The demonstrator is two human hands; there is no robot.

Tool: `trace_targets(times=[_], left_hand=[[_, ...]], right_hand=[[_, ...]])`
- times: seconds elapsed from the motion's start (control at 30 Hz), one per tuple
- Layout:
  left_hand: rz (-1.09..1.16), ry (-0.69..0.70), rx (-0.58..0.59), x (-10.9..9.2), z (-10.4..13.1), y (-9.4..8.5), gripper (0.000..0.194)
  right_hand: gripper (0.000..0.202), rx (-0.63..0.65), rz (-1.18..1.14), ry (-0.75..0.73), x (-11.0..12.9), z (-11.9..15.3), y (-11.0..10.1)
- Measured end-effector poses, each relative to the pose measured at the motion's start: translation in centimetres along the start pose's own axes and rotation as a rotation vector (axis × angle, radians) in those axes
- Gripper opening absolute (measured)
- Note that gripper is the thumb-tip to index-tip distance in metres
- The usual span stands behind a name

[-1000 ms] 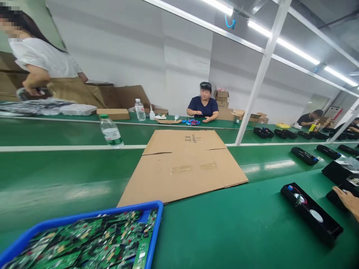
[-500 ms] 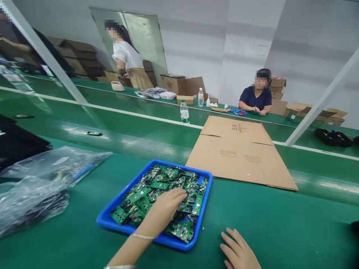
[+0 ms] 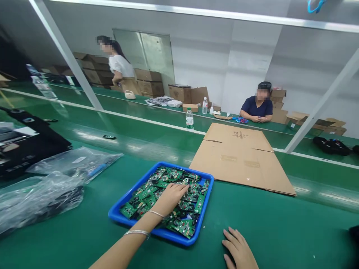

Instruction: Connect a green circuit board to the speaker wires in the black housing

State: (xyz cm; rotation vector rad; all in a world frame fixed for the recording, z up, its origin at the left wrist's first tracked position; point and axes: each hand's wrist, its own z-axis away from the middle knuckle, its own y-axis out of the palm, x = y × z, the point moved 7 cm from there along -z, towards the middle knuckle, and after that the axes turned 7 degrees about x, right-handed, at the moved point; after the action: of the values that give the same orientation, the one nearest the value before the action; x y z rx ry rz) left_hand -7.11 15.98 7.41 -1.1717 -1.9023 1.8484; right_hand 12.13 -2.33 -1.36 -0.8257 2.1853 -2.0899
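Observation:
A blue tray (image 3: 114, 213) on the green table holds a heap of green circuit boards (image 3: 146, 191). Over the boards, right of the tray's middle, lies my left hand (image 3: 173, 195), palm down. Its fingers point right and rest on or just above the boards; whether they grip one cannot be made out. My right hand (image 3: 238, 246) is on the table to the right of the tray, palm down, with its fingers apart and nothing in it.
Flattened cardboard (image 3: 238, 157) lies behind the tray. Plastic bags (image 3: 56, 198) and a black bag (image 3: 36, 145) are on the left. A bottle (image 3: 190, 120) stands near the divider. Two people (image 3: 256, 106) (image 3: 122, 67) are beyond it.
The view has tilted up and shifted left, showing more of the upper frame. My left hand stays over the boards, its fingers slightly lower onto them. The seated person's hands have come together.

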Motion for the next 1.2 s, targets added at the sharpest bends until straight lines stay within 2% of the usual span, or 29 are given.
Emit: trace_targets(times=[0.1,0.2,0.3,0.37,0.43,0.5,0.57,0.67,0.77,1.03,1.2], left_hand=[[0.218,-0.04,-0.12,-0.2,0.6,-1.3,0.033],[0.501,-0.114,-0.224,-1.7,1.7,-0.9,0.036],[0.842,-0.176,-0.212,-5.3,2.8,1.9,0.045],[1.063,-0.191,-0.148,-8.4,3.3,4.5,0.048],[1.25,-0.208,-0.087,-11.1,3.6,6.9,0.045],[1.396,-0.241,-0.049,-13.1,3.8,9.0,0.043],[1.497,-0.293,-0.034,-14.2,4.0,10.6,0.042],[1.582,-0.378,-0.029,-14.6,4.1,12.3,0.036],[1.629,-0.434,0.0,-14.5,3.8,13.0,0.03],[1.669,-0.487,0.086,-14.3,2.4,12.7,0.032],[1.678,-0.502,0.083,-13.7,2.2,12.5,0.044]], right_hand=[[0.031,-0.013,-0.049,0.04,0.6,0.1,-0.9],[0.031,-0.073,-0.168,0.108,0.5,0.6,-1.6],[0.029,-0.173,-0.372,0.258,-0.5,1.4,-2.2],[0.032,-0.245,-0.542,0.351,-0.8,2.0,-2.3],[0.039,-0.294,-0.705,0.376,-0.3,2.3,-2.4],[0.047,-0.326,-0.836,0.38,0.4,2.6,-2.3],[0.047,-0.356,-0.912,0.444,0.8,3.0,-2.2],[0.04,-0.399,-0.993,0.557,0.3,3.6,-2.1],[0.045,-0.404,-1.149,0.592,-0.6,3.8,-1.7],[0.048,-0.474,-1.273,0.683,-2.9,3.4,-1.8],[0.049,-0.466,-1.319,0.697,-3.4,2.5,-1.6]])
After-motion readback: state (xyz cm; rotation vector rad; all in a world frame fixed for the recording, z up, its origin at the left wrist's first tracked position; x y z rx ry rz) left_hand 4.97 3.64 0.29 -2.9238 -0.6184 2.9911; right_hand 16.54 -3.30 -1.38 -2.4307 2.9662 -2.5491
